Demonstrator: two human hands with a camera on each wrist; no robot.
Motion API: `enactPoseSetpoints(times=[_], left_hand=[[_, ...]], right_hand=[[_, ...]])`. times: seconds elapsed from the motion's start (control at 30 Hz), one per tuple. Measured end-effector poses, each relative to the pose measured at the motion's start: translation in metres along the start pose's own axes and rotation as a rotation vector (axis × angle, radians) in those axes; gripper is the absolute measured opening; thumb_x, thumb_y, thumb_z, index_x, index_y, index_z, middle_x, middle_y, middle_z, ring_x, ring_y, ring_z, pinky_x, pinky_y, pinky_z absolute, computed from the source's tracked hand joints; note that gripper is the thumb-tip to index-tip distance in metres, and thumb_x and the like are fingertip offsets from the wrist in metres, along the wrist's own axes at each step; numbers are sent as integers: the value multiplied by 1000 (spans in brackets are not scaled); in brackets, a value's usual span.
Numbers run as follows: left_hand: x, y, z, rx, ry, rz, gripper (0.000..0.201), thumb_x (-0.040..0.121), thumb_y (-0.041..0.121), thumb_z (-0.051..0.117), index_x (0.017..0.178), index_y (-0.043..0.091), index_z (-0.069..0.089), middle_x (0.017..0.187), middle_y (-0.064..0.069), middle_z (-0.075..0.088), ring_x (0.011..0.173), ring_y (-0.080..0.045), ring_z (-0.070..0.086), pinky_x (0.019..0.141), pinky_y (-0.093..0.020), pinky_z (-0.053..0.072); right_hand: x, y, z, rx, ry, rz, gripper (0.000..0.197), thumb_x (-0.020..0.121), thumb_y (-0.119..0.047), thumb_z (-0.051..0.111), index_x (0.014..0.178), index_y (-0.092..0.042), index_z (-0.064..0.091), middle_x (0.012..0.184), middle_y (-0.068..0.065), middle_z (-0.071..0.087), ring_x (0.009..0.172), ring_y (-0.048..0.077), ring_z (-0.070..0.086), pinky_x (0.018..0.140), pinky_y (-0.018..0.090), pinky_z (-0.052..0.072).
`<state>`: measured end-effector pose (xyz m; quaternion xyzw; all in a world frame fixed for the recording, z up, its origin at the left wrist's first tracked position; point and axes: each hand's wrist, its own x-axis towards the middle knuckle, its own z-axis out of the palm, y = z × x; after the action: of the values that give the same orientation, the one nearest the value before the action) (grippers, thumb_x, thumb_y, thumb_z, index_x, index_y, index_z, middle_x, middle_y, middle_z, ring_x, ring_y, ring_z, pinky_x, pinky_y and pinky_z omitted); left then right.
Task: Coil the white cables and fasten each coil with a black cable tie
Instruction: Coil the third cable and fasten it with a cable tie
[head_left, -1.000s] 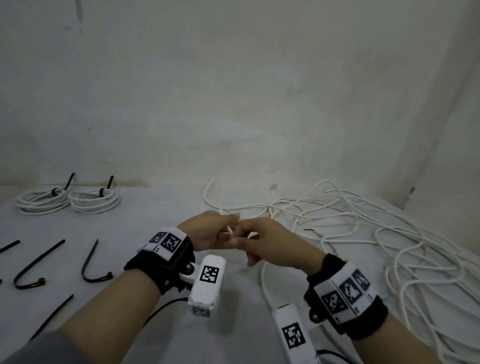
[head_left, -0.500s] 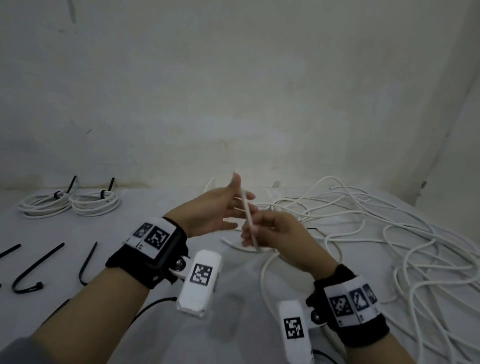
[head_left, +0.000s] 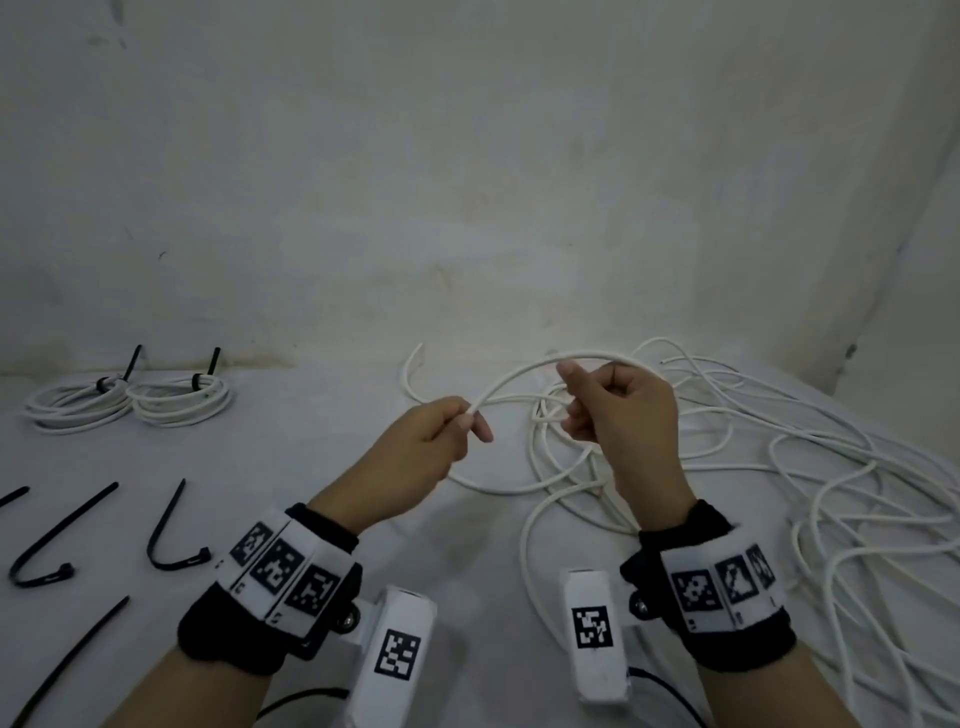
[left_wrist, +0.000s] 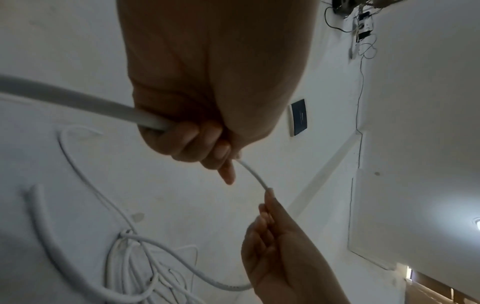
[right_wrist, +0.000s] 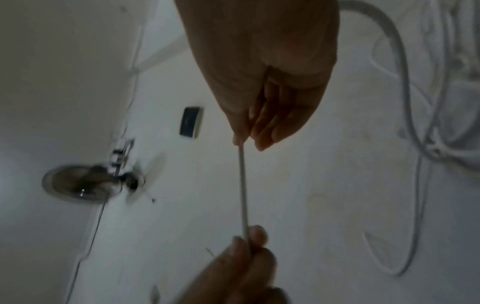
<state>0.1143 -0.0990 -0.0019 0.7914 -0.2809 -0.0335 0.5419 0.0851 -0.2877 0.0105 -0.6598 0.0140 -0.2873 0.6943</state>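
Observation:
My left hand (head_left: 457, 421) pinches the end of a white cable (head_left: 519, 374) between thumb and fingers. That cable arcs up and over to my right hand (head_left: 587, 395), which grips it a little farther along, raised above the table. In the left wrist view the left hand (left_wrist: 221, 156) holds the cable (left_wrist: 253, 174) and the right hand (left_wrist: 270, 197) takes it below. The right wrist view shows the right hand (right_wrist: 246, 139) and a straight stretch of cable (right_wrist: 243, 189) down to the left hand (right_wrist: 249, 238). A loose tangle of white cable (head_left: 779, 467) lies at the right.
Two tied white coils (head_left: 130, 405) with black ties sit at the back left near the wall. Several loose black cable ties (head_left: 171, 535) lie on the white table (head_left: 311, 467) at the front left. Walls close the back and the right side.
The hands have drawn apart: the right hand slid along the cable up and to the right, and the cable now arcs between them instead of standing upright.

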Motion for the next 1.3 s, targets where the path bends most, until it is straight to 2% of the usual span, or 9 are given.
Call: enactPoseSetpoints(times=[0.13,0.23,0.33,0.43,0.5,0.63,0.8,1.03,1.3], left_hand=[[2,0,-2,39,85,30,31,102,17,36,86,17,62,56,6,36,43,-5,29,45,-17,26],[2,2,1,103,73,67,33,102,18,36,82,22,62,56,9,39,42,-2,34,46,-14,27],[0,7,3,176,46,118,33,102,17,38,77,26,58,59,9,42,46,-1,37,49,-14,29],[-2,10,3,204,-19,117,26,100,19,42,85,19,63,59,10,43,50,0,39,52,-15,30],[-4,10,0,169,-25,114,26,99,23,45,84,17,65,56,12,42,49,-1,37,51,-15,30],[-3,11,-16,44,59,123,38,100,31,42,67,16,52,46,14,39,45,-3,34,49,-18,29],[-3,18,-36,-297,106,83,40,103,27,32,67,12,38,52,6,27,44,-8,21,45,-18,20],[-3,18,-64,-1070,119,79,37,101,35,29,77,15,48,46,9,27,34,-2,24,39,-17,16],[-12,12,-106,-991,194,-91,40,95,24,30,59,14,46,44,7,25,30,-2,20,31,-15,15]], right_hand=[[-18,-11,6,-202,-146,-260,33,84,-26,70,60,-5,62,49,0,60,45,15,58,51,29,49],[-24,-11,13,-593,-122,-773,13,86,-26,65,91,-15,70,92,-4,69,94,14,62,87,34,47],[-18,6,12,-990,-208,-799,37,85,-44,50,114,-26,64,115,-6,62,118,14,48,108,57,20],[-8,13,3,-941,-335,-702,30,84,-49,48,91,-27,67,83,-10,59,81,13,57,97,60,35],[-2,12,-3,-856,-345,-729,26,86,-46,52,82,-25,66,72,-11,54,68,10,49,75,49,45],[8,2,-11,-716,-131,-745,20,89,-30,59,83,-12,66,74,-3,55,66,7,45,66,15,37],[21,-7,0,-708,-73,-724,30,94,-33,49,81,-9,63,68,1,54,60,14,43,60,18,33],[22,-11,56,-958,-197,-666,34,100,-35,41,80,-11,53,55,-3,39,55,29,44,52,37,36],[23,-2,80,-750,-111,-554,17,100,-26,44,89,-13,46,57,-4,43,52,14,41,50,33,29]])
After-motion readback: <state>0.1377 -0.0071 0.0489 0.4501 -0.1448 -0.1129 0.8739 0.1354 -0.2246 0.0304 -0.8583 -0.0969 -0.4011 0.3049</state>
